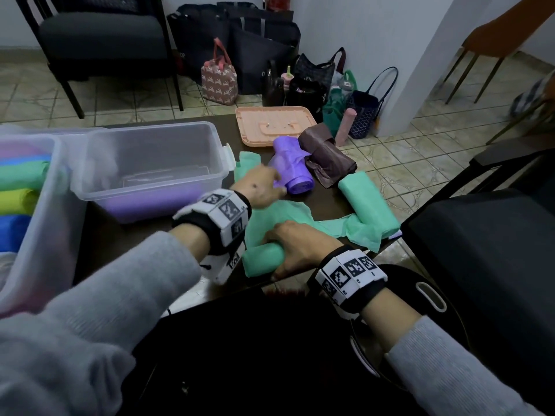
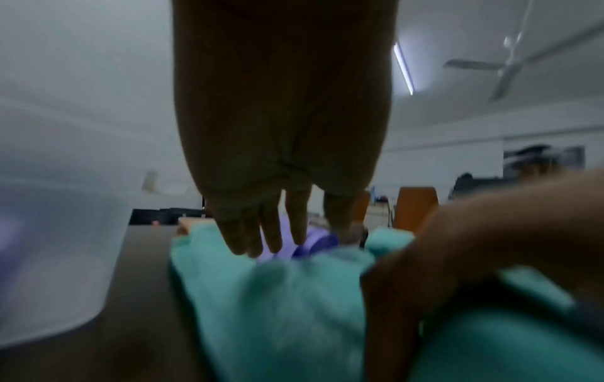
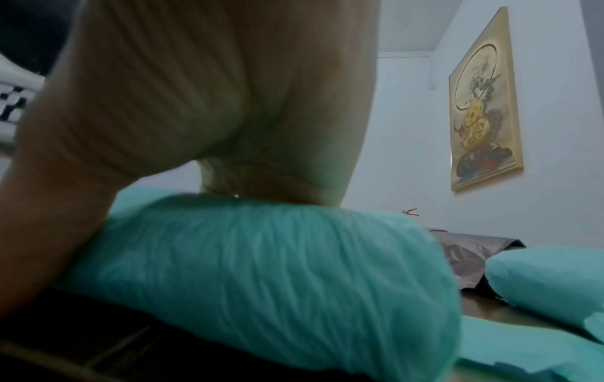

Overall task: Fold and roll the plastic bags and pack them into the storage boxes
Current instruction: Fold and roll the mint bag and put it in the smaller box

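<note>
My right hand (image 1: 295, 250) grips the right end of a half-rolled green bag (image 1: 260, 259) at the table's near edge; the right wrist view shows the palm (image 3: 229, 124) curled over this green roll (image 3: 261, 271). The bag's unrolled part (image 1: 280, 214) lies flat on the table beyond it. My left hand (image 1: 270, 187) reaches over that flat part to a purple rolled bag (image 1: 295, 169). Its fingers (image 2: 271, 232) are straight and hold nothing. Whether they touch the purple roll (image 2: 322, 240) is blurred.
A clear storage box (image 1: 156, 136) with purple at its bottom stands to the left. Beside it is a second box (image 1: 45, 211) holding several coloured rolls. A pink lid (image 1: 274, 124), a brown rolled bag (image 1: 329, 159) and another green roll (image 1: 371, 205) lie on the table's far and right side.
</note>
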A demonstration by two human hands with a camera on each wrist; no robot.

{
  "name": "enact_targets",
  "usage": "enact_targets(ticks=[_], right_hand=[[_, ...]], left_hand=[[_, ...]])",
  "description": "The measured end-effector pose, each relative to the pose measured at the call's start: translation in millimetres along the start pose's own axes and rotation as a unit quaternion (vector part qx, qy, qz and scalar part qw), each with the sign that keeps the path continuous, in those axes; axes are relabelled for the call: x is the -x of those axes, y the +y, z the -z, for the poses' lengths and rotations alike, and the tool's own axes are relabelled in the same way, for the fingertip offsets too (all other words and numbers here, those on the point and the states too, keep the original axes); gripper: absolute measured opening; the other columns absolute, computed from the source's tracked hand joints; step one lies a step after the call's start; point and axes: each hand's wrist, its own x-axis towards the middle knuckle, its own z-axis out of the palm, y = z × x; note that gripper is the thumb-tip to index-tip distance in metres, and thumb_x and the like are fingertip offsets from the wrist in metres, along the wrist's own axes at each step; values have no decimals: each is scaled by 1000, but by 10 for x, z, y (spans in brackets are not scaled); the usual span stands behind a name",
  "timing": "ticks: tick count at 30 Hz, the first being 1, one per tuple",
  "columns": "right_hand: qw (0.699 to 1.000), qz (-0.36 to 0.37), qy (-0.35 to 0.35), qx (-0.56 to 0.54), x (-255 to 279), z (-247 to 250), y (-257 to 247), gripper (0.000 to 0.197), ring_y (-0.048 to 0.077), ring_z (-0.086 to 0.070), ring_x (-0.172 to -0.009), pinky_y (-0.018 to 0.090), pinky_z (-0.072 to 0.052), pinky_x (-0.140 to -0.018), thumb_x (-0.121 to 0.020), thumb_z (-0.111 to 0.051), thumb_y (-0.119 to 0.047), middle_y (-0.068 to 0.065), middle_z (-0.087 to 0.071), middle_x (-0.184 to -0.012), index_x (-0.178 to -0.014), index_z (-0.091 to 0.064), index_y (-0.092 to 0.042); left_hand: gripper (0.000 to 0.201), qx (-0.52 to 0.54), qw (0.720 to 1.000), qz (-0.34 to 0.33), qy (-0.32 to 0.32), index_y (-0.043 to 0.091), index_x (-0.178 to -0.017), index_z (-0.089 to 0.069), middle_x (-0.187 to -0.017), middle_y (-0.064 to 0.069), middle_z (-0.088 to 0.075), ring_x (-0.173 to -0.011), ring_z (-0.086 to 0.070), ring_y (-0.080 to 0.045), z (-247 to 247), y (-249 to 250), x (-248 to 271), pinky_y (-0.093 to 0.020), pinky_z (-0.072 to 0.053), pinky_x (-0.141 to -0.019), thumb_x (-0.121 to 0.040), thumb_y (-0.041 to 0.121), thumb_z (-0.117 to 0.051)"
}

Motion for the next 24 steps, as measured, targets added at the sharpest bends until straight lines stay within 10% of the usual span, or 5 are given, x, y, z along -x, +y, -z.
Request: enact_targets(ticks=[2,7,18,24], right_hand=[[1000,5,1,17,14,1,10,71,25,-47,-113,36,-40,-89,-62,-79,-50,5,-57,-120,-124,-55,-24],[999,-1,-5,46,55,-16,31,75,25,-47,-112,37,-38,-88,-57,-82,-51,3,-53,-124,-121,-51,-27],[1000,-10,-13,24,39,128,-42,43,27,-59,-95,25,-38,-66,-66,-74,-25,8,-63,-103,-106,-59,-18],[1000,-16,-4,13,57,56,-73,57,33,-58,-97,27,-36,-68,-70,-72,-24,12,-60,-109,-119,-45,-18]], left_hand=[[53,-56,991,32,-119,5,-141,-37,-147,-17,-36,-134,-36,-29,-233,-111,18,-34,-29,-109,-98,36,-42],[70,-91,979,49,-177,4,-149,-2,-157,-15,7,-145,6,-29,-494,-387,44,-35,-2,-116,-100,41,-33],[72,-106,976,40,-184,6,-150,4,-157,-10,12,-146,9,-23,-424,-413,32,-33,1,-117,-99,44,-31],[73,-115,979,34,-167,6,-150,4,-157,-9,12,-146,9,-22,-416,-454,57,-33,0,-117,-99,43,-34]])
